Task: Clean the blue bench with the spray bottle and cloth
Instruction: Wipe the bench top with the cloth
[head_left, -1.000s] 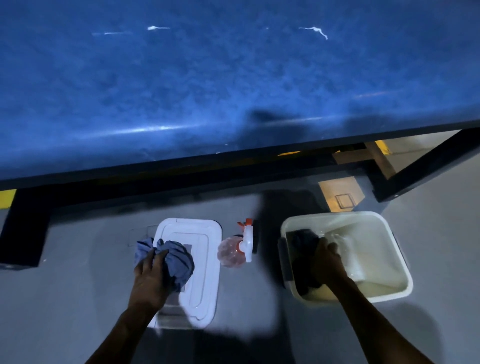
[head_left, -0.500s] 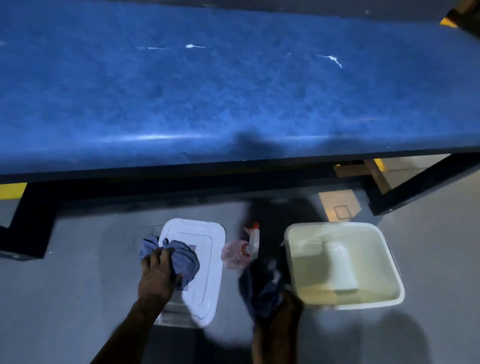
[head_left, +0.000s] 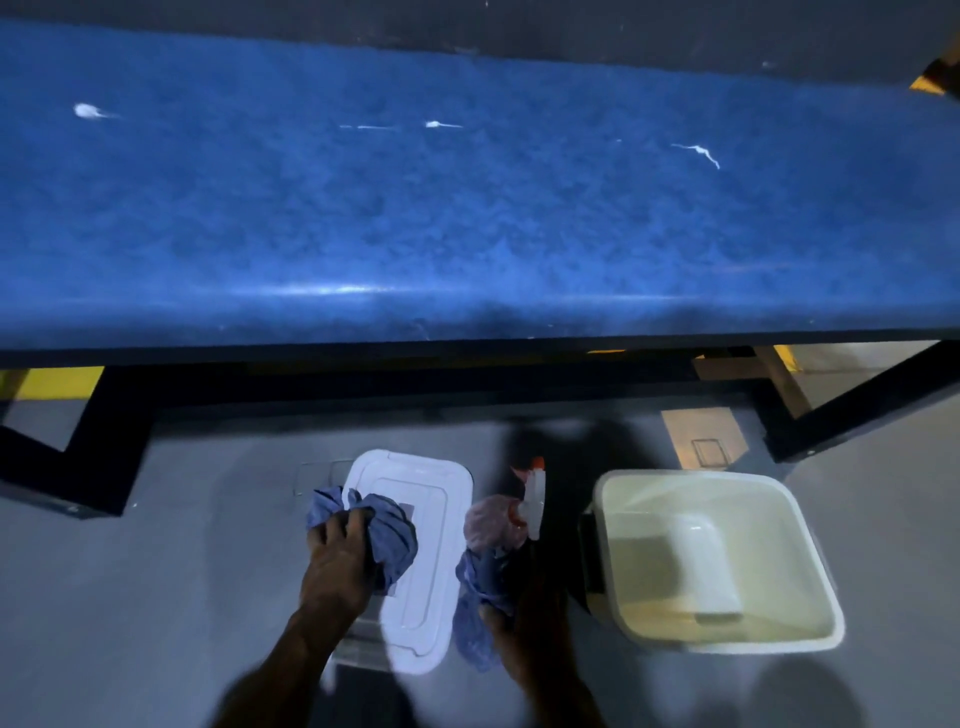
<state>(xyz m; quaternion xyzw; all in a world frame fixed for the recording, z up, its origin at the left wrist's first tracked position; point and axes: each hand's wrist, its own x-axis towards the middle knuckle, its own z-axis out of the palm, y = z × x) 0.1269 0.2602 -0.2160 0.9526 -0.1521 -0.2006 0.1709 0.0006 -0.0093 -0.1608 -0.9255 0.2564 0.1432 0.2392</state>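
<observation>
The blue bench (head_left: 467, 218) stretches across in front of me, edge to edge, with a few white streaks (head_left: 696, 153) and specks along its far half and a shine on its rounded near edge. Its black frame (head_left: 93, 457) stands on the grey floor (head_left: 156, 597).

On the floor below the near edge, the spray bottle (head_left: 514, 512) lies on its side, clear pinkish body toward me, white head with an orange tip pointing to the bench. My right hand (head_left: 524, 639) is just behind it, closed around a blue cloth (head_left: 480, 608) that hangs down on the hand's left; the hand is dark and I cannot tell whether it touches the bottle.

My left hand (head_left: 337, 561) presses down with fingers curled over a second bunched blue cloth (head_left: 384, 535), which rests on the white lid (head_left: 431, 519) of a clear box at the bottle's left.

To the bottle's right, a cream tub (head_left: 810, 571) sits open on the floor with a pale raised shape inside.
</observation>
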